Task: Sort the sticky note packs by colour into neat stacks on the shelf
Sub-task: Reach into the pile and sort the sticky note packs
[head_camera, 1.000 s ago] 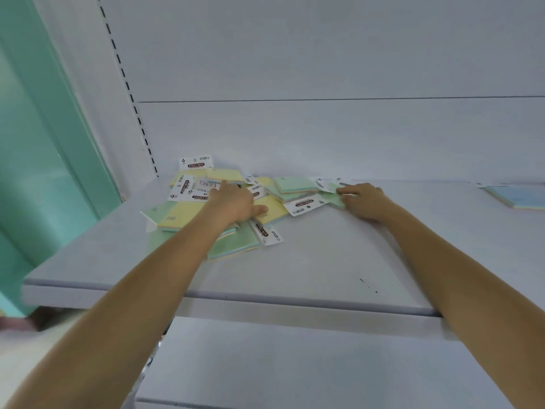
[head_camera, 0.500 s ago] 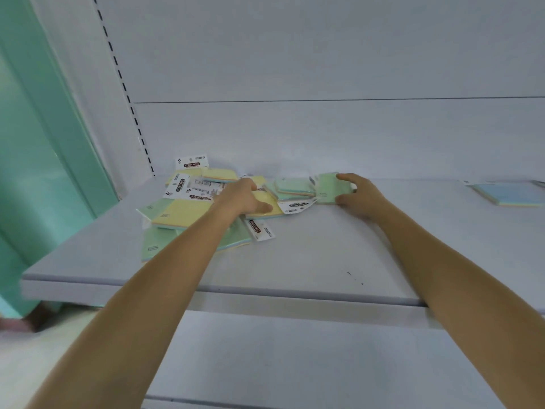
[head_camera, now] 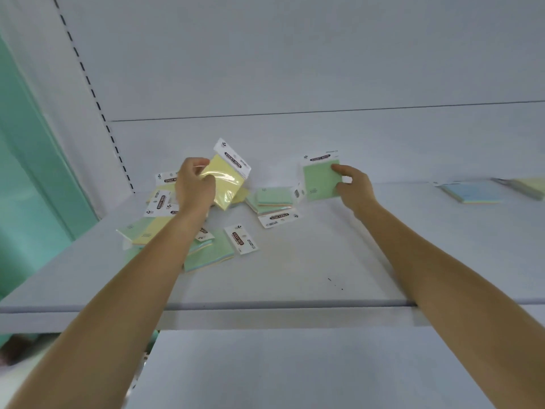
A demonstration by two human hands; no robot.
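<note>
Yellow film is wrinkling under the fingers (head_camera: 196, 164) of the left hand (head_camera: 193, 187), which I am seeing curled round the lower left corner of a yellow pack (head_camera: 228, 184). This pack is hanging above the shelf (head_camera: 295, 276), over the heap (head_camera: 165, 231). Its long axis is running from lower left to upper right, and its white header card (head_camera: 233, 159) is pointing up and right toward the back panel (head_camera: 295, 69).

The fingers (head_camera: 342, 169) and thumb of the right hand (head_camera: 355, 188) are pinching the right edge of a green pack (head_camera: 320, 180). It is standing upright and facing me, long axis vertical, header card on top. I cannot tell whether its lower edge is touching the shelf.

Outward from the hands, the heap of yellow and green packs is lying loose at mixed angles below and left of the left hand, with header cards pointing several ways. A small pile of green packs (head_camera: 274, 197) is lying flat between the two hands. A blue pack (head_camera: 472, 192) is lying flat well apart to the right, and a pale, blurred pack (head_camera: 530, 187) is sitting just beyond it at the picture's edge.

The shelf is showing as pale grey with a plain front lip. A slotted upright (head_camera: 88, 84) is climbing the left side of the back panel, a teal panel (head_camera: 29, 172) is standing further left, and a lower shelf (head_camera: 295, 364) is lying beneath my view.
</note>
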